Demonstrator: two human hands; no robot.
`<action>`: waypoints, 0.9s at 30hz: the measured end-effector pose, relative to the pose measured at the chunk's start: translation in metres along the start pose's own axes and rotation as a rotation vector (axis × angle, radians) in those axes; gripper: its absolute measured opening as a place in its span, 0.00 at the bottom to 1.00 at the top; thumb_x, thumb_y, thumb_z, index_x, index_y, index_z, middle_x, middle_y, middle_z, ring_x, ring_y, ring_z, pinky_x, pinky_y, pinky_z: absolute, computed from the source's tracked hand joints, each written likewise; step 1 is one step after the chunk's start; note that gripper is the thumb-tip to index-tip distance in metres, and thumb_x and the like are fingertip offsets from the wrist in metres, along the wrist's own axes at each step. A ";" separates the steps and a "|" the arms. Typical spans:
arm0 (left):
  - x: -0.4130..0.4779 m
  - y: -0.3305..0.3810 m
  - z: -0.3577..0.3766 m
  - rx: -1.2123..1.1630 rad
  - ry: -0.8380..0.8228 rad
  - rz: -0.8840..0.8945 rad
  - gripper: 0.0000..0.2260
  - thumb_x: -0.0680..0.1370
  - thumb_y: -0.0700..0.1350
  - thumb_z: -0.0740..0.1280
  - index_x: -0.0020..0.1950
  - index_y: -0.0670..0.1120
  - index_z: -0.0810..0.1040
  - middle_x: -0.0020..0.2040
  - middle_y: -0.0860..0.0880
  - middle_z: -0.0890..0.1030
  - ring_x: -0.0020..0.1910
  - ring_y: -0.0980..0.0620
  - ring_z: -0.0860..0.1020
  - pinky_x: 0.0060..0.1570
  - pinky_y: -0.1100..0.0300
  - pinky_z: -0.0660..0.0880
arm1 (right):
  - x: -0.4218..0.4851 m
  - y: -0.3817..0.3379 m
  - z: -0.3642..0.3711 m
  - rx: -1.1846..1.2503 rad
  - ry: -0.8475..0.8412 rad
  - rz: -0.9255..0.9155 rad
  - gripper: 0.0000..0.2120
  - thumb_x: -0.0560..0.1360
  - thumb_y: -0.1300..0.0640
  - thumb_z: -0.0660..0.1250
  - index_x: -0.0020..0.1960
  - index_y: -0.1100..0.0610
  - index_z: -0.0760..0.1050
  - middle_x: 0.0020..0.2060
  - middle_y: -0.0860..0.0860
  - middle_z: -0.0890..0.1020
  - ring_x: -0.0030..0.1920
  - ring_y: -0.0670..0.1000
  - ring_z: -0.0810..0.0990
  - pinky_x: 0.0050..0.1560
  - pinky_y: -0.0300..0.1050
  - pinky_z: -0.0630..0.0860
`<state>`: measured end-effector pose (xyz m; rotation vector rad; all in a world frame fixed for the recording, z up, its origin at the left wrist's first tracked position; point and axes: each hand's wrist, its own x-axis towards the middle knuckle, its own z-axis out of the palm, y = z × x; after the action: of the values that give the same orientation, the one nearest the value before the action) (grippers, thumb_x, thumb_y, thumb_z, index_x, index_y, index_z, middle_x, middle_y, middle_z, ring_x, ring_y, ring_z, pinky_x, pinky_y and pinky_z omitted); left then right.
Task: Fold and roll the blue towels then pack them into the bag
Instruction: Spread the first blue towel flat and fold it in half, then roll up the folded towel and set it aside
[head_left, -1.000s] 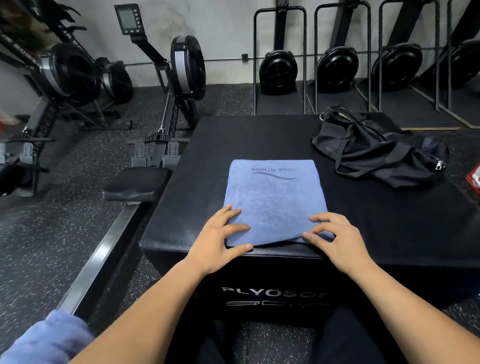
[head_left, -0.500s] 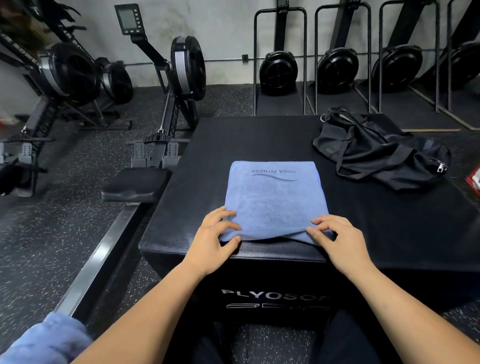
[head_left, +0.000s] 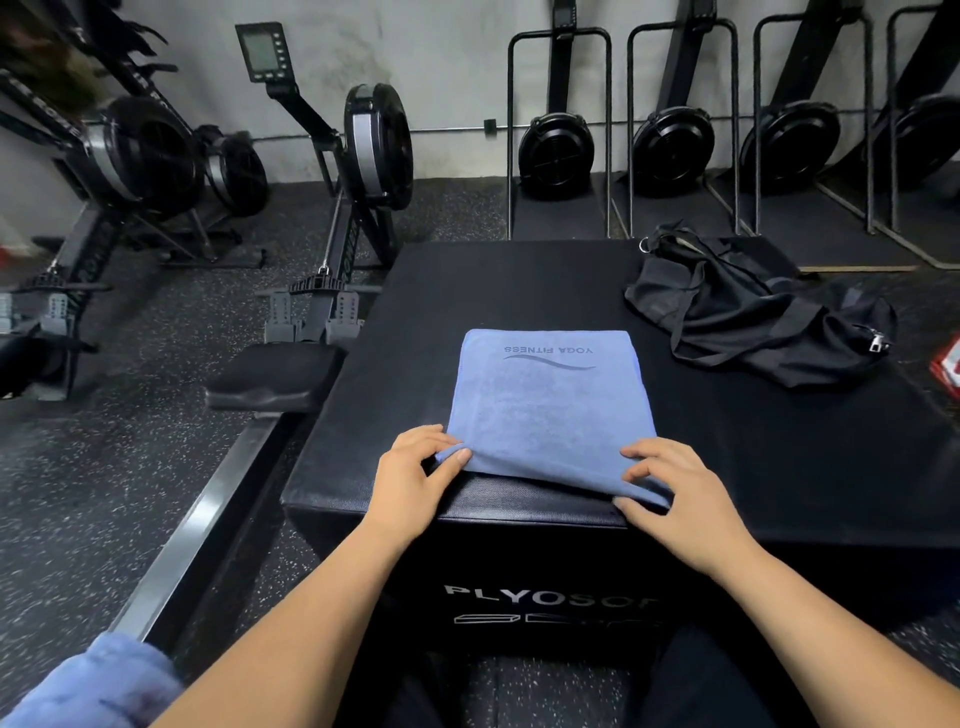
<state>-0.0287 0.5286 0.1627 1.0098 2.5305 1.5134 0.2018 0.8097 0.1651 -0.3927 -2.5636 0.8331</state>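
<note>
Blue towel (head_left: 550, 410) lies folded, seemingly ready for rolling — left hand (head_left: 415, 483) and right hand (head_left: 680, 499) pinch its near corners, which next should turn evenly forward.

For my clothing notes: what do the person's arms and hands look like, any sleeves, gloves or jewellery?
The left forearm and right forearm are bare as far as the frame shows; no sleeves appear. The left hand and right hand wear no gloves, and I see no ring, watch or bracelet.
</note>
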 end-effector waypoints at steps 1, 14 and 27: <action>0.001 0.001 -0.002 0.009 0.008 -0.021 0.01 0.79 0.47 0.76 0.48 0.53 0.87 0.52 0.66 0.84 0.66 0.63 0.75 0.64 0.70 0.70 | 0.000 0.002 0.000 0.007 0.031 0.012 0.11 0.70 0.56 0.82 0.46 0.46 0.81 0.60 0.37 0.81 0.69 0.46 0.74 0.65 0.45 0.73; -0.010 0.006 -0.023 0.019 0.015 -0.160 0.04 0.82 0.51 0.71 0.52 0.56 0.86 0.46 0.59 0.86 0.52 0.57 0.81 0.54 0.60 0.74 | -0.005 -0.003 -0.032 0.240 0.227 0.377 0.02 0.76 0.49 0.77 0.48 0.45 0.87 0.43 0.37 0.87 0.48 0.39 0.84 0.55 0.45 0.78; 0.001 0.045 -0.057 -0.224 -0.010 -0.225 0.04 0.81 0.46 0.73 0.49 0.50 0.88 0.44 0.53 0.88 0.44 0.60 0.84 0.48 0.68 0.76 | 0.007 -0.026 -0.047 0.624 0.349 0.472 0.06 0.75 0.55 0.78 0.51 0.54 0.87 0.44 0.49 0.89 0.44 0.44 0.84 0.55 0.47 0.79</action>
<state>-0.0254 0.4993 0.2294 0.6768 2.3079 1.6687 0.2140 0.8156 0.2176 -0.8597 -1.7876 1.5112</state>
